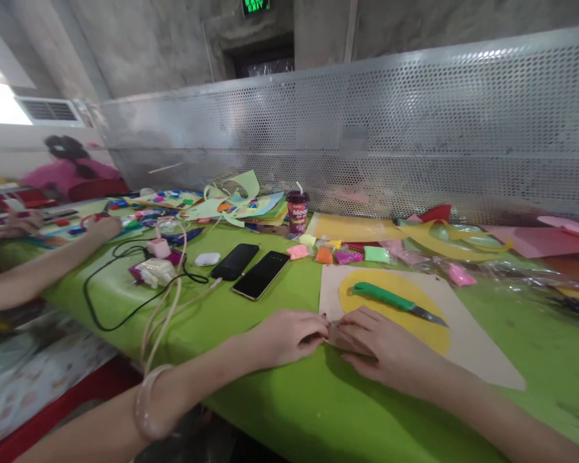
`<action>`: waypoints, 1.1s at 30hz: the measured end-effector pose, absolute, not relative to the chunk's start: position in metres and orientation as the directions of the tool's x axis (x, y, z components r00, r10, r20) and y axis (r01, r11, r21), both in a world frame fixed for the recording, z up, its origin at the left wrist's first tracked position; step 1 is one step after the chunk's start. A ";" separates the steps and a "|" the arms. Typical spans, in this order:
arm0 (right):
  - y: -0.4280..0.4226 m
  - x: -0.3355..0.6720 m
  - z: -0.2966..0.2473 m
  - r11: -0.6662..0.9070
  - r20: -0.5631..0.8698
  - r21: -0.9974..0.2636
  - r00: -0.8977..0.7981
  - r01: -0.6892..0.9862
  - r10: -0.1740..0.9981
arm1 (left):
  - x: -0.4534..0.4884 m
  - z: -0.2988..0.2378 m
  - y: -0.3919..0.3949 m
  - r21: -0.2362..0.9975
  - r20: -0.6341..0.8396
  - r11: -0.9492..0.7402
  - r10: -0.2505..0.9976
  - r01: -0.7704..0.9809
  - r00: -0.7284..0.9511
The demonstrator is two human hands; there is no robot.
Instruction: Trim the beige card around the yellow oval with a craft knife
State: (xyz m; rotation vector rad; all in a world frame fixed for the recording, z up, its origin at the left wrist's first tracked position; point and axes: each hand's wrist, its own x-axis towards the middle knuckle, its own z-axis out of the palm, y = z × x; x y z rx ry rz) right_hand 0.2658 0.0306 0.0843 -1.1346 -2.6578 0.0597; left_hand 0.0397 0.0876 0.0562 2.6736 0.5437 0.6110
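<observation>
A pale sheet [482, 360] with a large yellow circle [400, 334] lies on the green tabletop. My left hand [289, 337] has its fingers pinched at the sheet's near left corner. Close beside it, the fingers of my right hand [379, 347] curl together over the same corner, and the fingertips hide exactly how they grip it. Across the yellow circle lies a knife [386, 296] with a green handle, its blade pointing right. Neither hand touches the knife.
Left of the sheet lie two phones [260, 275], an earbud case [207, 259] and tangled cables [174, 296]. Behind are a drink cup [298, 213], small coloured clay packets [349, 256] and paper scraps [453, 238]. Another person's hands [103, 226] work at left. A perforated metal panel [415, 135] backs the table.
</observation>
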 end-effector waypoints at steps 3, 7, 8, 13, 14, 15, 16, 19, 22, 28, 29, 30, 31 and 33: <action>0.023 0.259 0.084 0.692 0.253 -0.163 -0.648 0.704 0.719 | 0.038 0.057 0.087 0.422 0.326 -0.855 0.455 0.303 0.829; 0.014 0.247 0.083 0.660 0.306 -0.175 -0.597 0.730 0.742 | 0.041 0.056 0.087 0.423 0.331 -0.853 0.460 0.306 0.824; 0.014 0.246 0.083 0.654 0.316 -0.170 -0.588 0.737 0.745 | 0.042 0.057 0.088 0.422 0.338 -0.852 0.466 0.311 0.818; 0.022 0.249 0.078 0.625 0.346 -0.159 -0.550 0.764 0.760 | 0.044 0.060 0.087 0.413 0.386 -0.838 0.517 0.358 0.764; 0.025 0.250 0.076 0.616 0.353 -0.166 -0.537 0.770 0.766 | 0.043 0.061 0.085 0.404 0.402 -0.839 0.520 0.364 0.754; 0.027 0.252 0.075 0.606 0.361 -0.176 -0.522 0.776 0.773 | 0.042 0.062 0.083 0.391 0.421 -0.843 0.521 0.370 0.743; 0.029 0.253 0.074 0.595 0.371 -0.186 -0.505 0.781 0.779 | 0.041 0.063 0.081 0.372 0.442 -0.850 0.516 0.374 0.734; 0.032 0.256 0.073 0.571 0.400 -0.224 -0.460 0.790 0.793 | 0.039 0.064 0.073 0.281 0.488 -0.881 0.472 0.380 0.734; 0.031 0.255 0.074 0.563 0.395 -0.260 -0.445 0.785 0.803 | 0.042 0.063 0.067 0.182 0.495 -0.900 0.433 0.397 0.754; 0.027 0.255 0.083 0.512 0.336 -0.333 -0.408 0.792 0.849 | 0.022 0.065 0.039 0.000 0.545 -0.928 0.312 0.373 0.778; 0.027 0.256 0.086 0.490 0.327 -0.352 -0.386 0.798 0.863 | 0.013 0.069 0.032 -0.058 0.586 -0.916 0.291 0.397 0.756; 0.026 0.257 0.089 0.464 0.323 -0.366 -0.357 0.807 0.876 | 0.004 0.073 0.025 -0.113 0.638 -0.879 0.292 0.462 0.713; 0.025 0.258 0.091 0.437 0.327 -0.374 -0.325 0.818 0.887 | -0.005 0.078 0.018 -0.153 0.671 -0.815 0.330 0.559 0.664; 0.019 0.261 0.091 0.383 0.345 -0.372 -0.257 0.846 0.903 | -0.015 0.088 0.009 -0.201 0.681 -0.679 0.421 0.706 0.599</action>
